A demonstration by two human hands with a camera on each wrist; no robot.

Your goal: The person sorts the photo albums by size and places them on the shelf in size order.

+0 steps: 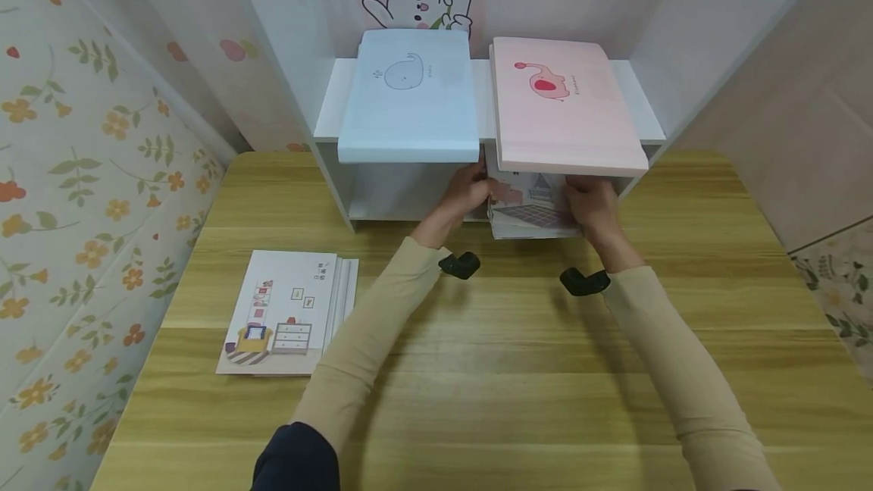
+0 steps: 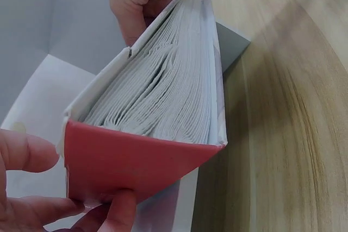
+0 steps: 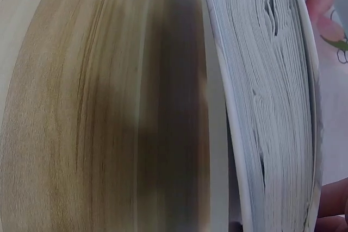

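Observation:
A thick photo album (image 1: 539,211) with a pale illustrated cover lies partly inside the lower right compartment, its front end jutting out. My left hand (image 1: 467,189) grips its left side and my right hand (image 1: 592,207) holds its right side, with some fingers hidden under the shelf and the pink album. In the left wrist view the album's red spine (image 2: 130,156) faces me, my left fingers (image 2: 122,213) against it. Its page edges (image 3: 266,96) fill much of the right wrist view, the right hand's fingers at the lower right.
A white shelf unit (image 1: 332,108) stands on the wooden table (image 1: 491,392). On its upper board, a blue whale album (image 1: 409,112) and a pink elephant album (image 1: 559,123) overhang the front. Several white illustrated albums (image 1: 280,317) lie stacked at the left.

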